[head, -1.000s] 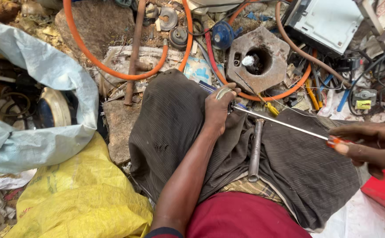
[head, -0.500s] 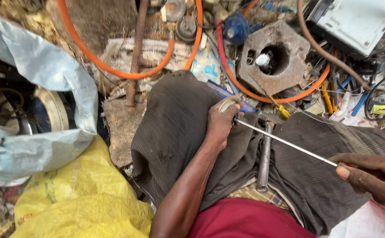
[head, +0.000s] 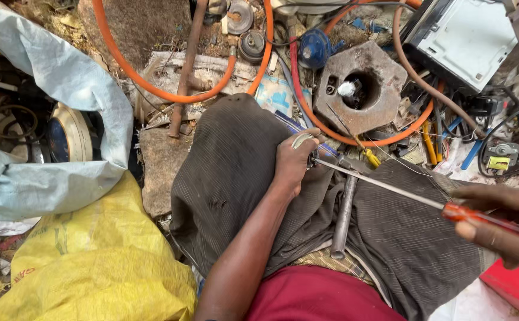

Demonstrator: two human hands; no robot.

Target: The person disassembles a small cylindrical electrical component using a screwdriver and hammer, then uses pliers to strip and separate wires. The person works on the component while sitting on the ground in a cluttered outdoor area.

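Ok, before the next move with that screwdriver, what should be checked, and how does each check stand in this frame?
1. Right hand grips the red handle of the screwdriver: ok.
2. Screwdriver tip reaches the small metal part in the left hand: ok.
3. Tip seated in a slot or screw: cannot tell, the fingers hide it.
4. Left hand closed firmly on the part: ok.
5. Hammer resting steady across the lap: ok.
6. Part braced against the knee: cannot tell.
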